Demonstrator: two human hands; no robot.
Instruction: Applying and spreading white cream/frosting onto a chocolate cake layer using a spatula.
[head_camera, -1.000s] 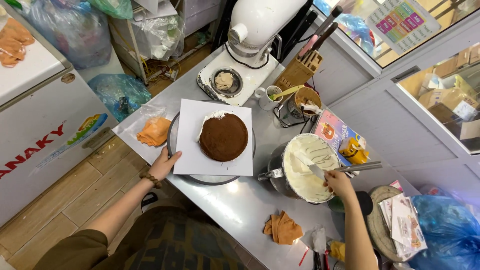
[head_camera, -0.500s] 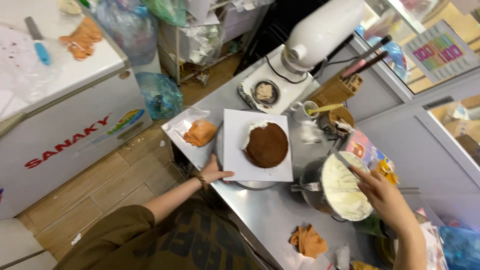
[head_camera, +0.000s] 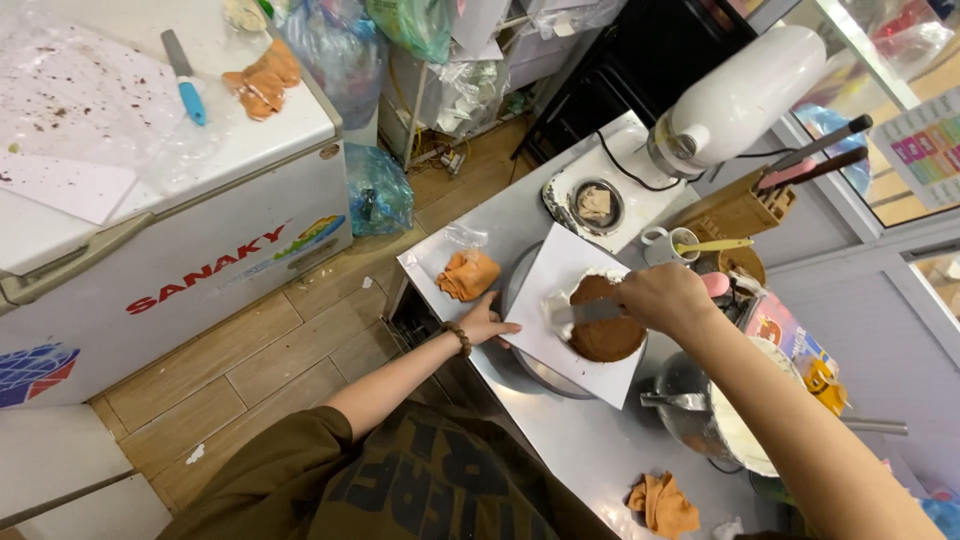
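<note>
- Chocolate cake (head_camera: 610, 335) on a white square board (head_camera: 560, 290), resting on a round turntable (head_camera: 530, 360) near the counter's (head_camera: 590, 455) left edge.
- Right hand (head_camera: 665, 297) above the cake, fingers clamped on a spatula (head_camera: 585, 312) lying flat across the cake top, with white cream at the cake's left rim.
- Left hand (head_camera: 487, 322) at the counter's left edge, fingers together and pressed against the board and turntable rim; beaded bracelet at the wrist.
- Orange cloth (head_camera: 468, 274) just beside the left hand, toward the far-left corner.
- Metal bowl of white cream (head_camera: 735, 425) to the right of the cake.
- Stand mixer (head_camera: 735, 95) at the far end.
</note>
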